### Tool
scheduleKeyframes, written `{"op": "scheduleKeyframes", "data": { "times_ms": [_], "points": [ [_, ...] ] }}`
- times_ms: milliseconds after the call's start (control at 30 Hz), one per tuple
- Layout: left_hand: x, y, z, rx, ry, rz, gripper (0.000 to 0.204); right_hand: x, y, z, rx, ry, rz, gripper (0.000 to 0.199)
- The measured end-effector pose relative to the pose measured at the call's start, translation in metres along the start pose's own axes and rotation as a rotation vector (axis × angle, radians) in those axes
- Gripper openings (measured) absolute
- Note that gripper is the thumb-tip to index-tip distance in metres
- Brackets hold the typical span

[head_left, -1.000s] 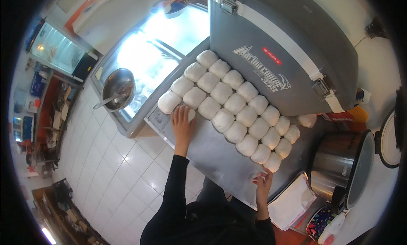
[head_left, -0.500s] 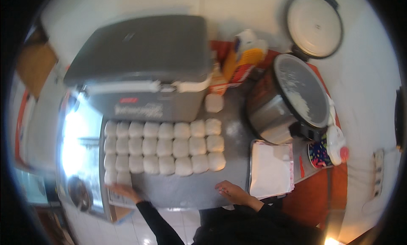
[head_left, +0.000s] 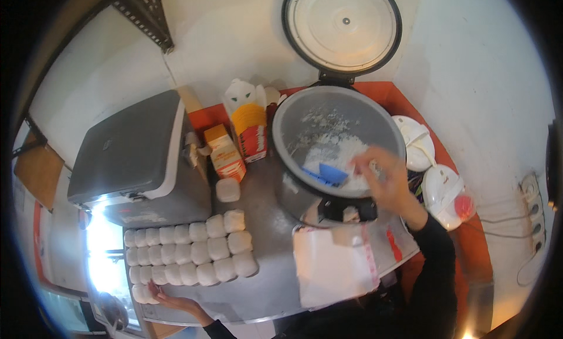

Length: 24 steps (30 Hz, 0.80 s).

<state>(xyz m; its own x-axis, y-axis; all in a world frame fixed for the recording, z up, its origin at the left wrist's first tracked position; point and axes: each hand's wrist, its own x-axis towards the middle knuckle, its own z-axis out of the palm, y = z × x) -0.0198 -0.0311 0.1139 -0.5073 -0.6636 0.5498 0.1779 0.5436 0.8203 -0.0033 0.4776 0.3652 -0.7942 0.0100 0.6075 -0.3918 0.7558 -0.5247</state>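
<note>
My right hand reaches over the rim of a large rice cooker. Its fingers are curved and look apart, somewhat blurred, above the white rice. A blue scoop lies in the pot, left of those fingers and apart from them. Stretched fingers of my left hand touch the near-left end of the rows of white rounded blocks, which look like packed rice. One more white block sits alone behind the rows.
A grey cooler box stands behind the blocks. Beside it are an orange-and-white carton and a red-and-yellow package. The cooker's raised lid leans back. White sheets, a red strip and white lidded containers lie around the cooker.
My right hand has moved from the table's near edge, up and right, over the cooker. My left hand stays at the blocks. The view has swung right, revealing the blue scoop.
</note>
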Motion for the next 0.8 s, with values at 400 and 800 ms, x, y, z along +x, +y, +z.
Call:
{"op": "scheduleKeyframes", "data": {
  "times_ms": [400,800],
  "points": [
    [-0.234,0.245,0.201,-0.482,-0.454,0.921,0.031,0.045,0.23,0.096,-0.412,-0.793,-0.885,0.02],
    [-0.255,0.236,0.229,-0.519,-0.052,0.849,0.004,0.061,0.296,0.141,-0.612,-1.217,-1.068,0.029]
  ]
}}
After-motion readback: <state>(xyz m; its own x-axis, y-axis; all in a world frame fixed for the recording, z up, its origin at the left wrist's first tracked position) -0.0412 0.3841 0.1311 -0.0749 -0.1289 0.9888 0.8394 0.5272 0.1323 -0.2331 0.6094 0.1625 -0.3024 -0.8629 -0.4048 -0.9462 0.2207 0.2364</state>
